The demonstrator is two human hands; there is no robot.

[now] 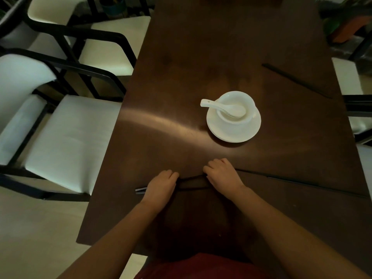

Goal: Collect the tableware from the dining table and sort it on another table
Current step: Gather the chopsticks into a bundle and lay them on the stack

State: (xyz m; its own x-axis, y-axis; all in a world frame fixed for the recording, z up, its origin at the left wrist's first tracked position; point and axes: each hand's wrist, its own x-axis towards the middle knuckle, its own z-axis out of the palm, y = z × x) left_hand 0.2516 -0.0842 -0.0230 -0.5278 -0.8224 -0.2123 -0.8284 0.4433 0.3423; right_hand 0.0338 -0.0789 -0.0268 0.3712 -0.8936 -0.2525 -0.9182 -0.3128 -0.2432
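Note:
A white bowl (235,108) stands on a white saucer (233,129) near the middle of the dark wooden table (181,67), with a white spoon (221,106) lying in it, handle pointing left. Black chopsticks (191,181) lie on the table's near part, running between my two hands. My left hand (161,187) grips their left portion, the ends sticking out at its left side. My right hand (221,174) curls its fingers over them further right. Another pair of black chopsticks (296,80) lies at the far right. More dark chopsticks (302,183) stretch to the right of my right hand.
Two white-cushioned chairs with black frames (60,133) stand along the table's left side. More chair parts (358,105) show at the right edge. A potted plant (346,23) sits at the far right. Pale floor lies lower left.

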